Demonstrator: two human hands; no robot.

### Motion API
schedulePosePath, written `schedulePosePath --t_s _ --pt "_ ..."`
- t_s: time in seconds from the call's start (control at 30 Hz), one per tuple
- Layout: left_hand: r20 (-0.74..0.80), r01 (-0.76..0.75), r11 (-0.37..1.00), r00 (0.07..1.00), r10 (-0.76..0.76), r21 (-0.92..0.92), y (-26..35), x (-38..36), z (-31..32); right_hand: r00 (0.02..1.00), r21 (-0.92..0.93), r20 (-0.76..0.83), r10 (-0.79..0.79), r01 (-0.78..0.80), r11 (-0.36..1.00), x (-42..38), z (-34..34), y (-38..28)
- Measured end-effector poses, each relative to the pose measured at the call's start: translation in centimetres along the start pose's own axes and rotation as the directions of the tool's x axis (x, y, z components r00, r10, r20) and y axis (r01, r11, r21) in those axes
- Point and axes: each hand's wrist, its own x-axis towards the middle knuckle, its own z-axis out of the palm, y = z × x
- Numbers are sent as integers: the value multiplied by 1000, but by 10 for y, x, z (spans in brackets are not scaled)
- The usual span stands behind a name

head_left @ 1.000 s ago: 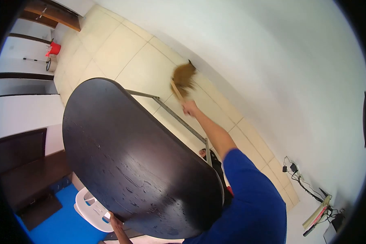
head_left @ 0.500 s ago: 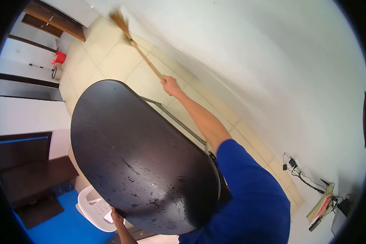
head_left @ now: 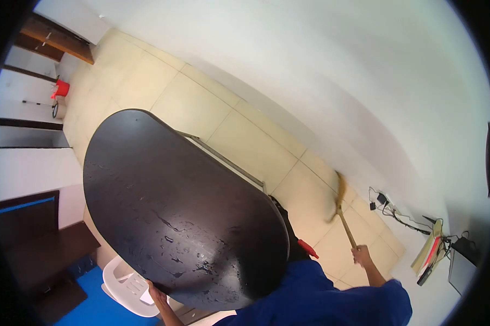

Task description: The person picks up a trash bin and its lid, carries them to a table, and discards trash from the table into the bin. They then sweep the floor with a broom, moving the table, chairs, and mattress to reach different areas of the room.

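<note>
My right hand [head_left: 360, 254] is wrapped round the handle of a broom [head_left: 347, 225], low on the right. The broom's bristles are spread and slightly blurred, over the tiled floor close to the white wall. Between my arms stands a dark oval table [head_left: 147, 163] with wet streaks and droplets on its top. My left hand [head_left: 157, 293] is at the table's edge, beside a white plastic chair [head_left: 126, 285]. It appears to grip that edge; part of its fingers is hidden.
Cables and plugs [head_left: 385, 201] hang at the wall on the right, near leaning flat items [head_left: 430, 250]. A red object [head_left: 308, 249] sticks out beside the table. Far left are a red bucket [head_left: 61, 88], dark furniture [head_left: 44, 239] and a blue floor area [head_left: 101, 304].
My right hand has swung the broom from the far floor at upper left back to the lower right, near the wall cables. The left hand stays at the table's edge.
</note>
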Motion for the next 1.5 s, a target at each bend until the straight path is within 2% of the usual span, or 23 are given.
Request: schedulePosePath --t_s 0.07,0.1,0.2,0.3,0.33,0.37,0.4,0.43,0.47,0.57,0.67,0.7,0.77,0.9,1.03,1.13,1.23,1.33,1.37,1.4,1.43,1.47,1.5 --pt "5 42 998 999 -42 -44 3 -3 9 996 -201 -90 4 -22 979 87 32 26" --pt "1 42 999 999 -42 -17 3 0 3 958 105 -99 -267 277 955 172 72 67" --pt "-32 11 999 999 -10 47 2 6 -8 922 286 -157 -354 385 877 188 204 -159" --pt "-90 9 996 996 0 92 5 -7 16 902 483 8 -432 375 792 125 293 -405" --pt "-97 32 995 995 -22 94 3 -10 10 738 685 249 -627 324 653 157 319 -445" --pt "-94 46 995 995 -37 93 7 -5 8 630 715 414 -658 222 662 139 297 -490" --pt "-55 35 997 998 -31 71 3 2 10 521 658 426 -739 382 649 125 280 -515" --pt "-19 42 996 999 -41 79 9 -2 3 332 490 128 -934 798 351 103 276 -518" --pt "19 45 997 999 -46 61 7 -1 0 -18 125 -64 -998 992 -26 84 267 -526" --pt "71 53 994 996 -60 97 10 -1 -5 194 98 161 -968 973 211 29 222 -444" --pt "198 17 991 979 -44 135 14 6 -14 258 22 47 -965 966 259 28 172 -327" --pt "238 -2 990 971 -33 145 15 8 -20 356 -68 69 -932 934 352 21 152 -288" --pt "318 12 1000 948 -13 4 28 4 -10 387 -200 -14 -922 902 382 13 127 -198" --pt "488 56 975 871 57 -214 34 47 -9 650 -301 -125 -750 695 653 -38 117 -18" --pt "369 72 981 929 1 -181 33 35 15 811 -259 -300 -503 438 861 -89 160 142" --pt "252 -88 996 964 85 0 36 20 34 872 -180 -372 -318 269 946 -123 204 223" --pt "210 -139 985 971 116 102 32 29 34 905 254 -414 95 15 967 -115 216 233" --pt "386 -147 989 913 131 13 29 23 42 876 -112 -476 -76 25 993 -12 180 195" --pt "452 -111 992 883 124 -55 28 9 54 955 200 -271 116 -62 978 14 149 148" --pt "430 -148 989 892 139 -13 26 21 46 620 55 -764 -177 336 940 124 185 155" --pt "405 -184 982 901 156 31 29 31 34 652 -451 -521 -551 338 826 207 205 108" --pt "382 -222 973 906 180 67 26 40 31 553 -797 -174 -815 407 446 283 223 62" --pt "339 -203 977 925 171 61 23 31 40 733 -96 -184 -654 649 755 245 227 -24"
